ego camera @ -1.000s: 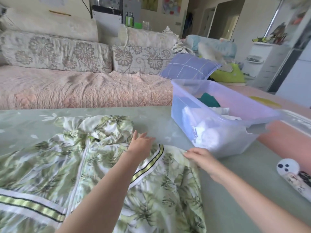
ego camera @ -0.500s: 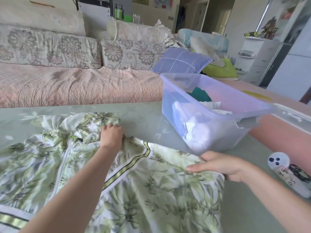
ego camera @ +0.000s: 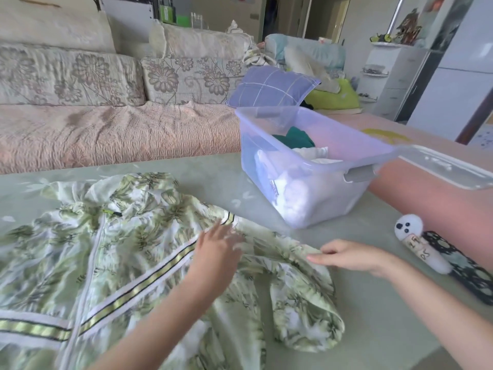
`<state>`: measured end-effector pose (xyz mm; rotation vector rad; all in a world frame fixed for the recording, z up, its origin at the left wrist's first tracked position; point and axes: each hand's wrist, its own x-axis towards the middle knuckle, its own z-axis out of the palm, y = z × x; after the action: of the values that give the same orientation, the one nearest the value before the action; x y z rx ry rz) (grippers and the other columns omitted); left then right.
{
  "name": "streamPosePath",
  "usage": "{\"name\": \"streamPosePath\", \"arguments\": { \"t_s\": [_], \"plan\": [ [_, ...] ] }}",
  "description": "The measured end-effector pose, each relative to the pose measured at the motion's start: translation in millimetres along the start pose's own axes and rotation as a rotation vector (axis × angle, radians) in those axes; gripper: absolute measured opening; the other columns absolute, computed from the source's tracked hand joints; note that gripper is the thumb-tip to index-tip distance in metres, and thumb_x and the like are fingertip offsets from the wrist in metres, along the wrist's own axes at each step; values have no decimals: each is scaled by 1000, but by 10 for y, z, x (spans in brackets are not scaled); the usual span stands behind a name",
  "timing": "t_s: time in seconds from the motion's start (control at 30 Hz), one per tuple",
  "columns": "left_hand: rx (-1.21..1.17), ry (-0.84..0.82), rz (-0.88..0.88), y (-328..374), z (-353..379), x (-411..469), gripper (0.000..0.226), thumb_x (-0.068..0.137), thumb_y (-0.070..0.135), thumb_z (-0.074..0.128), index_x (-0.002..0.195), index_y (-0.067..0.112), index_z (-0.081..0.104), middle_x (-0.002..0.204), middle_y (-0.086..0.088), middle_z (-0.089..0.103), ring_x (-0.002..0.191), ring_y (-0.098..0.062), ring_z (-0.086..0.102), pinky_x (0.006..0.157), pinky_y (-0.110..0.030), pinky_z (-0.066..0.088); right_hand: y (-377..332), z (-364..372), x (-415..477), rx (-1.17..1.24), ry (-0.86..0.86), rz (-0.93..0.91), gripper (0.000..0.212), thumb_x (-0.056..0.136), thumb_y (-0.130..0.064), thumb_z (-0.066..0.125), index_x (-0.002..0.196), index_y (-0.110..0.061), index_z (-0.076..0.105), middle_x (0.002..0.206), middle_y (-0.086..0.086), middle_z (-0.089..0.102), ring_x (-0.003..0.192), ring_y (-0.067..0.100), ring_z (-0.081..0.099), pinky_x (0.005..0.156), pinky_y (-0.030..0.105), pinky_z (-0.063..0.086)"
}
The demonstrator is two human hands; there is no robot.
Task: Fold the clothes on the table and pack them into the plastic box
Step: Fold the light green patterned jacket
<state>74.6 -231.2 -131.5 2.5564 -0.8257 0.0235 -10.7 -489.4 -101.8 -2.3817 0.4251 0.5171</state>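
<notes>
Item: left hand [ego camera: 218,247], fingers extended and laid flat on the chest of the jacket [ego camera: 120,249], just beside the striped band; outline blurred, no grip evident. Right hand [ego camera: 349,256], fingers straight and pointing inward, tips touching the folded edge of the sleeve [ego camera: 306,303]; the thumb is not clearly visible, and no pinch can be made out. Jacket: thin leaf-print zip-up in green and white, spread front-up across the near left of the worktop [ego camera: 373,289], hood toward the sofa [ego camera: 106,134], right sleeve doubled back in a loose loop. Handling, as judged: light, limp and probably slick, with no stiffness to keep a crease, so likely to slide on the glossy surface and to spring open unless pressed flat. Best taken at firmer lines such as the shoulder seam, cuff, hem or zip edge, one hand pinning while the other carries the fold. Plastic box [ego camera: 333,198]: translucent, open, standing beyond the right hand near the jacket but apart from it, already holding white folded clothes [ego camera: 288,193] and a dark green piece [ego camera: 293,137]. Lid [ego camera: 448,169] beside it at right. Plush ghost toy [ego camera: 416,241] near the right forearm.
</notes>
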Motion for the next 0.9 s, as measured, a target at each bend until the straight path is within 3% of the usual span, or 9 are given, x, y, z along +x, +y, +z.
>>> {"name": "streamPosePath", "arguments": {
  "t_s": [0.13, 0.27, 0.37, 0.43, 0.53, 0.6, 0.67, 0.8, 0.9],
  "plan": [
    [34, -130, 9, 308, 143, -493, 45, 102, 33, 35, 146, 31, 27, 158, 10, 5, 146, -10, -10, 118, -36, -8, 172, 0, -237, 264, -39, -119, 76, 51, -61, 83, 94, -1, 66, 98, -2, 65, 90, -5, 56, 81, 10, 38],
    [-59, -166, -25, 487, 188, -672, 43, 100, 36, 38, 141, 22, 42, 155, 3, 24, 145, -14, 12, 115, -26, 6, 162, -12, -314, 740, 195, -232, 76, 24, -60, 89, 77, -9, 70, 82, -14, 70, 80, -7, 62, 89, 12, 38],
    [-499, -147, -171, 865, 56, -814, 48, 96, 51, 42, 116, 15, 66, 118, -6, 65, 101, -14, 56, 83, -16, 38, 64, -30, -345, 784, 218, -348, 53, 44, -55, 87, 78, -16, 75, 88, -8, 71, 88, 2, 63, 92, 19, 41],
    [-698, -222, -271, 1099, 108, -871, 76, 78, 78, 40, 113, 15, 66, 113, -5, 66, 101, -13, 57, 93, -24, 42, 1, -51, -365, 781, 227, -387, 44, 61, -50, 82, 85, -13, 73, 88, 0, 68, 81, 7, 62, 76, 18, 44],
    [-1079, -317, -510, 1373, 333, -877, 83, 74, 69, 60, 132, 13, 45, 121, -4, 58, 113, -21, 56, 100, -35, 44, -52, -91, -361, 569, 423, -461, 36, 88, -29, 64, 70, 0, 54, 67, 2, 40, 60, 7, 40, 56, 20, 29],
    [-1510, -238, -695, 1539, 427, -826, 71, 75, 40, 76, 128, 13, 38, 105, -10, 59, 96, -25, 62, 84, -32, 55, -57, -107, -327, 405, 491, -515, 42, 91, -22, 62, 60, -9, 36, 60, -1, 22, 52, 5, 23, 50, 21, 18],
    [-1709, -75, -805, 1668, 489, -774, 69, 79, 16, 75, 130, 21, 29, 89, -14, 57, 75, -25, 60, 66, -29, 57, -20, -164, -247, 224, 532, -493, 43, 90, -19, 64, 57, -10, 38, 56, -1, 23, 49, 4, 22, 47, 22, 17],
    [-1756, -100, -832, 1906, 529, -829, 71, 85, -8, 60, 141, 14, 22, 82, -13, 59, 41, -12, 52, 49, -20, 52, 79, -348, -134, -67, 532, -293, 38, 87, -23, 68, 62, 2, 55, 57, 6, 40, 56, 13, 35, 52, 29, 23],
    [-1690, -90, -796, 2008, 540, -864, 63, 88, -9, 54, 138, 15, 25, 125, -16, 47, 39, -11, 53, 50, -22, 52, 31, -383, -157, -242, 440, -139, 53, 90, -33, 64, 51, -12, 34, 49, 0, 27, 47, 14, 27, 48, 29, 17]
  ]
}}
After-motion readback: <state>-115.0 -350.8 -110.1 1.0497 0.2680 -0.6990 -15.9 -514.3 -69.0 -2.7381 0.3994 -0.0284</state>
